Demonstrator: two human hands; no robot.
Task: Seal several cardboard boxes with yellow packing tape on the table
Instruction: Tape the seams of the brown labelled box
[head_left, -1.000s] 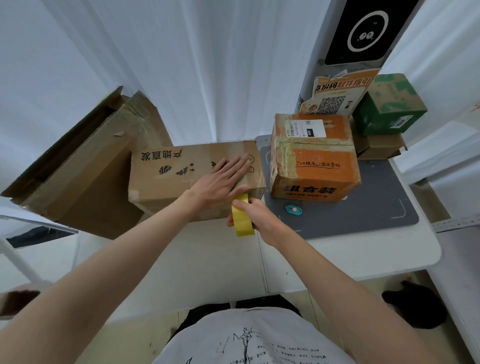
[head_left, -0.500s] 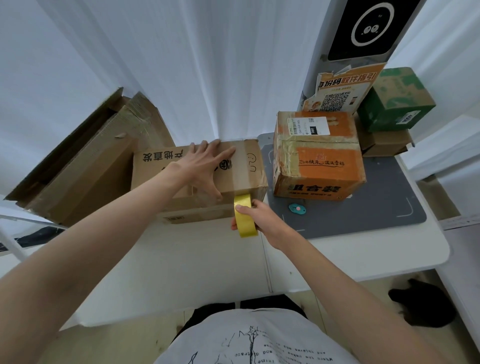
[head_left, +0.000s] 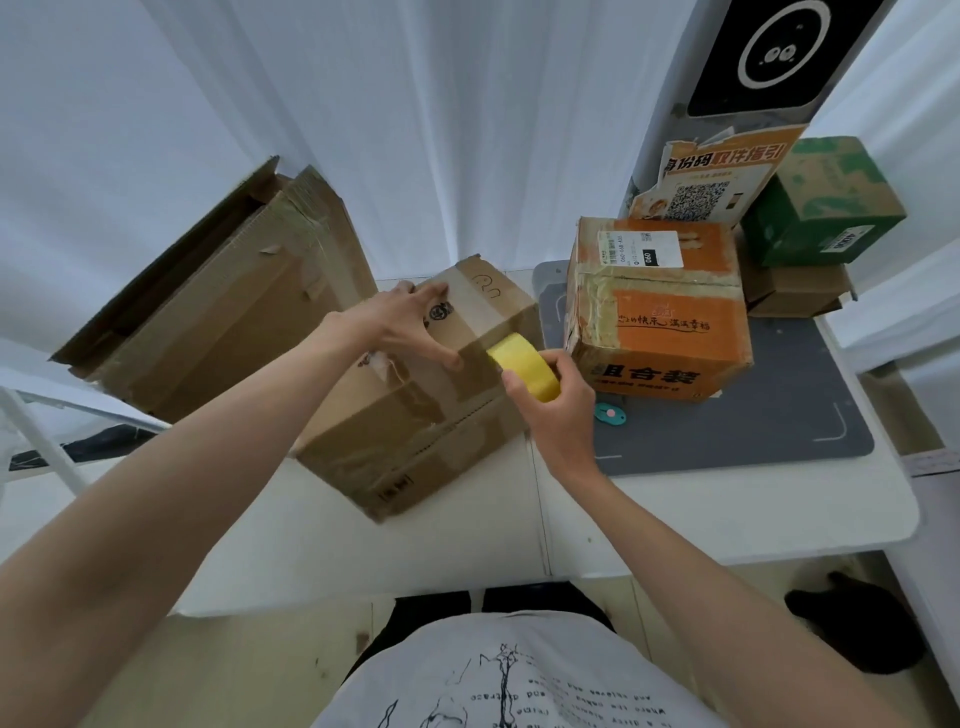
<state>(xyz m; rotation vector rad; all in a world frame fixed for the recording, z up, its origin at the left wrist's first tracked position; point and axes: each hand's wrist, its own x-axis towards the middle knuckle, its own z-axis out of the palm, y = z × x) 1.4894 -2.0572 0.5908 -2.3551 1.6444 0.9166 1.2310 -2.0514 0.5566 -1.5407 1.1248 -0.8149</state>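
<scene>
A brown cardboard box (head_left: 415, 441) lies on the white table (head_left: 727, 509), turned at an angle with one corner pointing toward me. My left hand (head_left: 405, 322) grips its top, fingers over the far edge and thumb on the near side. My right hand (head_left: 556, 400) holds a roll of yellow packing tape (head_left: 524, 364) against the box's right end. An orange box (head_left: 660, 312) with old tape and a shipping label stands just to the right on a grey mat (head_left: 779, 415).
A large flattened carton (head_left: 218, 301) leans at the back left. A green box (head_left: 821, 202) sits on a small brown box (head_left: 795, 291) at the back right, beside an orange sign (head_left: 711, 176). A small teal cutter (head_left: 610, 413) lies on the mat. White curtains hang behind.
The brown box has been swung round from lying crosswise to lying at an angle. My left hand moved to the far edge, and my right hand raised the tape roll to the box's end.
</scene>
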